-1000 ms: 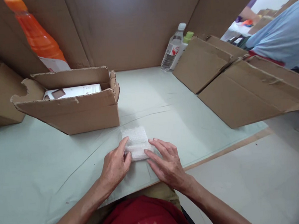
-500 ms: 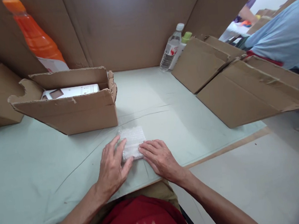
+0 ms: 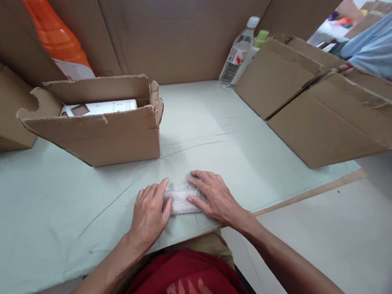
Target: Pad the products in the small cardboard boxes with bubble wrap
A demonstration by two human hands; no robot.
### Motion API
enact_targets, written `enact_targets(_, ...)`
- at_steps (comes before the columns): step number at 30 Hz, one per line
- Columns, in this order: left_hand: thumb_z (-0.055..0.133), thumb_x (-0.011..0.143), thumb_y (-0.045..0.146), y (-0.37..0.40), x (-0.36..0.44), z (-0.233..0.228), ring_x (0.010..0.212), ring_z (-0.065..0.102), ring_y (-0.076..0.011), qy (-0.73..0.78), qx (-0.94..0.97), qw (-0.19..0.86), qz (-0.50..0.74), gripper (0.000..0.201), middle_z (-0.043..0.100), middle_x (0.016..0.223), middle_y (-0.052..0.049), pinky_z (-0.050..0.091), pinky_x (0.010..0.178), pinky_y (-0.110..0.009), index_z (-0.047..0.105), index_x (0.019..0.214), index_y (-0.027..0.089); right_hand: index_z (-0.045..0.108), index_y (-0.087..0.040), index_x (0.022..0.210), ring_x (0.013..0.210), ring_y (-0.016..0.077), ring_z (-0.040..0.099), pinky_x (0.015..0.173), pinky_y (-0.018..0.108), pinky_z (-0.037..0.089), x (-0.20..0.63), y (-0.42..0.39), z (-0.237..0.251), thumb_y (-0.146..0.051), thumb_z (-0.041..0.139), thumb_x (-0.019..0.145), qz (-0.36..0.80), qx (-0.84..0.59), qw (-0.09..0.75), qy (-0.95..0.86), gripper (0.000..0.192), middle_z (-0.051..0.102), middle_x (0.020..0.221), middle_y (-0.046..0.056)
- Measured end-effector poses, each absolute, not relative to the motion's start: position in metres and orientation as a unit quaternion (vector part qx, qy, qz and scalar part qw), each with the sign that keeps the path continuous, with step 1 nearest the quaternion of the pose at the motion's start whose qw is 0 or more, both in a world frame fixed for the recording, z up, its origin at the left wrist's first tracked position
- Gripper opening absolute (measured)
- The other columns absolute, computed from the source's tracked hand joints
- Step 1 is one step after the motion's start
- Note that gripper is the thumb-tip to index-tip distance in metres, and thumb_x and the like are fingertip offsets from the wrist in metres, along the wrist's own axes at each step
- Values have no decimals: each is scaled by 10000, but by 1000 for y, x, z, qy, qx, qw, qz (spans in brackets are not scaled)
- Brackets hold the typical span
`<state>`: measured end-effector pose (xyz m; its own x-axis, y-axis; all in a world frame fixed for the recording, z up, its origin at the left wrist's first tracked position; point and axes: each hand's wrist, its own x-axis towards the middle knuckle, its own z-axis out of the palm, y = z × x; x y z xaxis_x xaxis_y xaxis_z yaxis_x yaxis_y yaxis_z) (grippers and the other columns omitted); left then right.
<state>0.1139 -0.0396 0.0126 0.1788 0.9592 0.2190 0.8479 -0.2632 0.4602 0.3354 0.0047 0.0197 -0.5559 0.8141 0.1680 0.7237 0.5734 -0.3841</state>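
A flat packet of clear bubble wrap lies on the pale green tabletop near the front edge. At its left end is my left hand, thumb on the wrap and fingers along the left side, closed on that edge. My right hand grips the opposite end, its thumb on top and its fingers reaching past the far right corner. The wrap hides whatever may be inside.
An open cardboard box holding white flat boxes stands ahead on the left. Behind it is an orange bottle. A clear bottle and cardboard boxes stand right. A person in light blue is beyond.
The bubble wrap packet now looks shorter from front to back. My right hand has shifted from its front right corner to its right end, with its fingers spread farther. The view has shifted slightly.
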Motion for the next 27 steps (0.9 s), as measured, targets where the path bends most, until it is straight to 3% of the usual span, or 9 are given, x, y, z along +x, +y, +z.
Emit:
enact_targets(4, 534, 904, 198, -36, 111, 11, 1084, 595, -284, 596, 754, 141, 237, 446, 658, 1209, -132, 474, 943, -450, 549, 1349, 175, 649, -190, 1067, 1304, 333, 527, 1032, 505, 444, 332, 2, 15, -328, 687, 894, 164, -416, 182, -876, 224, 606, 1377, 165)
enact_targets(8, 556, 792, 167, -38, 102, 17, 1237, 558, -293, 540, 750, 261, 279, 669, 615, 1352, -145, 438, 1062, -483, 465, 1455, 172, 586, -216, 969, 1159, 264, 620, 972, 434, 468, 329, -7, 15, -213, 631, 900, 235, -354, 235, -874, 83, 677, 1259, 122)
enact_targets(11, 556, 775, 164, -39, 98, 28, 1067, 662, -236, 516, 711, 395, 268, 645, 713, 1210, -95, 508, 982, -392, 531, 1419, 184, 588, -227, 1020, 973, 222, 667, 869, 367, 499, 332, -11, 20, -175, 613, 887, 285, -352, 259, -853, 145, 722, 1083, 71)
enact_targets(14, 543, 803, 156, -40, 100, 35, 973, 699, -185, 521, 657, 460, 292, 486, 757, 1131, -48, 531, 899, -292, 666, 1271, 203, 568, -226, 1253, 915, 202, 679, 827, 320, 535, 338, -9, 26, -237, 657, 870, 364, -412, 276, -788, 393, 714, 1050, 56)
enact_targets(16, 553, 795, 140, -41, 102, 33, 983, 703, -177, 528, 641, 458, 316, 448, 767, 1114, -35, 522, 905, -267, 706, 1211, 201, 586, -218, 1280, 880, 200, 687, 800, 300, 553, 340, -5, 29, -306, 683, 858, 418, -427, 258, -759, 442, 717, 1008, 49)
enact_targets(19, 568, 763, 106, -41, 99, 28, 941, 709, -169, 531, 633, 455, 333, 424, 781, 1053, -26, 520, 886, -254, 738, 1140, 196, 688, -220, 977, 725, 188, 660, 675, 276, 542, 337, 4, 34, -375, 652, 876, 446, -418, 199, -766, 189, 701, 807, 19)
enact_targets(21, 579, 762, 115, -38, 90, 30, 882, 707, -166, 529, 629, 451, 348, 368, 784, 993, -25, 527, 836, -253, 754, 1076, 194, 671, -222, 840, 661, 181, 635, 628, 274, 524, 332, 13, 41, -403, 618, 897, 433, -413, 186, -779, 196, 674, 721, 9)
enact_targets(27, 571, 864, 295, -14, 29, 53, 757, 689, -158, 598, 514, 365, 495, 255, 748, 796, -30, 544, 759, -274, 732, 1023, 177, 684, -228, 874, 712, 194, 648, 643, 290, 527, 322, 55, 99, -454, 663, 889, 347, -440, 289, -776, 228, 695, 799, 35)
